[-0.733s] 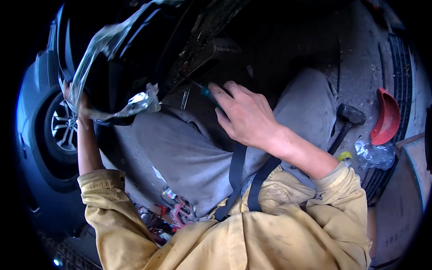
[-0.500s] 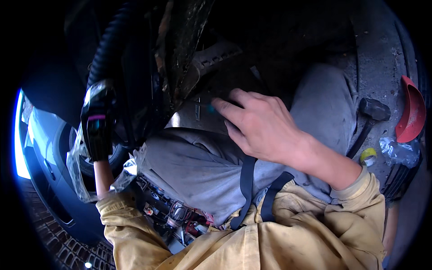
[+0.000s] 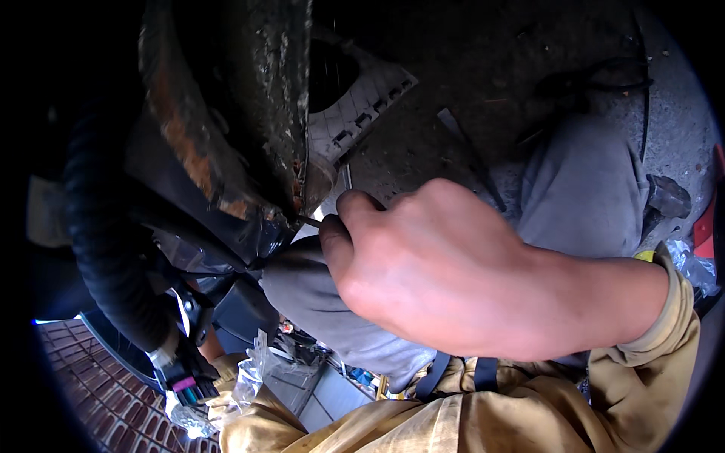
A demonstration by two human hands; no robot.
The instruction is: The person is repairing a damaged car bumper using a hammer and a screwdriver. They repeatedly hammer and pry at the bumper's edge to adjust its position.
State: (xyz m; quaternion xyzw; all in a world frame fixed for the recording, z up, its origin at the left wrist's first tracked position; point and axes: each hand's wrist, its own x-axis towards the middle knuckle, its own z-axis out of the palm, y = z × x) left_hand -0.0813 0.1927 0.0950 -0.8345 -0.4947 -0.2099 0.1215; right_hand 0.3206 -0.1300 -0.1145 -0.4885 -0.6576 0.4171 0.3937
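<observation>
Right hand (image 3: 453, 264): bare, nearest the camera, its grip clamped on a slim tool with a thin metal shaft (image 3: 308, 220), the handle hidden in the fist.
Shaft's place: pointing left at the lower corner of a rust-patched black metal panel (image 3: 283, 98); contact cannot be told.
Hose: ribbed, black, curved (image 3: 106, 234), left of the panel.
Left hand: hidden behind black parts, grip cannot be told.
Knee: grey cloth (image 3: 581, 181).
Floor: dark-headed hammer (image 3: 668, 198), far right.
</observation>
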